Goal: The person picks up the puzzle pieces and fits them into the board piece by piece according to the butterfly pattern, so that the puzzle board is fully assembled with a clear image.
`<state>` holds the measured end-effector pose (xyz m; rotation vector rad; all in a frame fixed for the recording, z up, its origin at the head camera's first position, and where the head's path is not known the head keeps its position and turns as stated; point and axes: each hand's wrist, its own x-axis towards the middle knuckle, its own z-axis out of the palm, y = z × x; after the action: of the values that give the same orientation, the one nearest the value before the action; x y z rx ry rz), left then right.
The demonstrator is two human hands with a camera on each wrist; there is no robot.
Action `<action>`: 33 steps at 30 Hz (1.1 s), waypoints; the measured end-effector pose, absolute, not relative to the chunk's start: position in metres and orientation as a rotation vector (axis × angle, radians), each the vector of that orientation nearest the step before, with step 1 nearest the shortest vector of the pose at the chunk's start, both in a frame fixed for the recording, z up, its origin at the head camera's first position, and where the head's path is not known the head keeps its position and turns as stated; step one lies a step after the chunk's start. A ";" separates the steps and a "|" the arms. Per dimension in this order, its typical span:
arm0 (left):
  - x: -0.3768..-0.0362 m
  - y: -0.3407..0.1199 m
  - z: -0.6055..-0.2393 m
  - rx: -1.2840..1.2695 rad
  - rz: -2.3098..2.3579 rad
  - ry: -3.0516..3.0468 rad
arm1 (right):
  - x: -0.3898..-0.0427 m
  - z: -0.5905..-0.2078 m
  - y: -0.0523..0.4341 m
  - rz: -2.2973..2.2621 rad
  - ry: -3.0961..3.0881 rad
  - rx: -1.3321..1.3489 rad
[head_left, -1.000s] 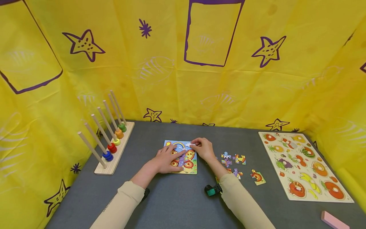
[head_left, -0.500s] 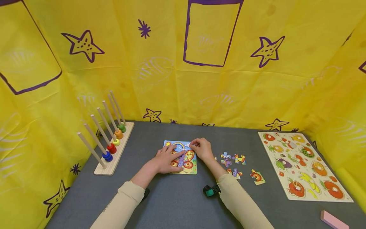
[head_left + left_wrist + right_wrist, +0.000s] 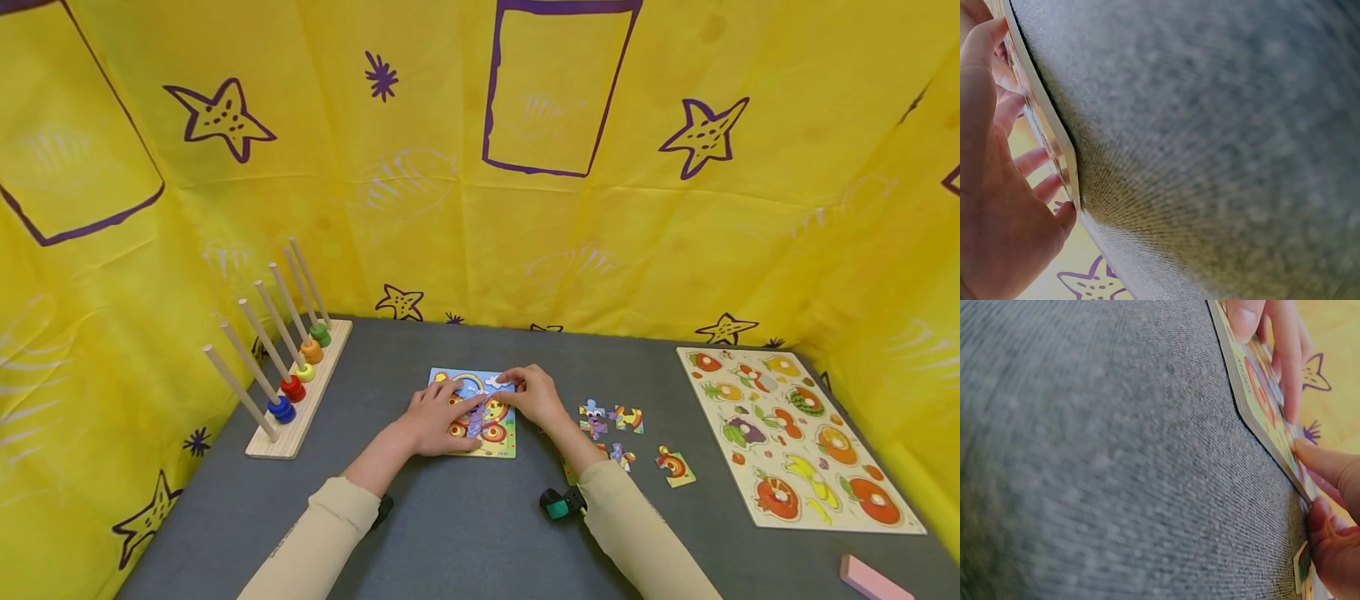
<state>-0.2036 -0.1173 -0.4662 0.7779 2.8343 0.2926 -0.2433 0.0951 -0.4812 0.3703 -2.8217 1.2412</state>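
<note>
Matt grey felt table [image 3: 465,517], glossy cardboard puzzle [image 3: 501,433]

My left hand [image 3: 988,187] lies flat on the puzzle board [image 3: 1054,147], fingers spread over its picture side. The board's pale edge rests on the grey table [image 3: 1222,150].

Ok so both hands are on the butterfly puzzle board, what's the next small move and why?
Probably press the piece under the right hand flat into the puzzle board near its upper right corner. The left hand lies flat on the board, steadying it, and the loose pieces wait on the mat to the right.
</note>
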 end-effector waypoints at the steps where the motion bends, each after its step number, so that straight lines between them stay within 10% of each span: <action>1: -0.204 -0.117 -0.466 0.780 0.295 2.838 | -0.243 -0.481 0.094 1.242 -2.823 0.363; 33: -0.185 -0.141 -0.460 0.651 0.971 2.836 | -0.214 -0.465 0.144 1.274 -2.756 0.293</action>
<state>-0.1852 -0.1413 -0.4602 0.6510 2.8364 0.9713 -0.2141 0.1443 -0.4653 0.2928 -2.7562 1.2741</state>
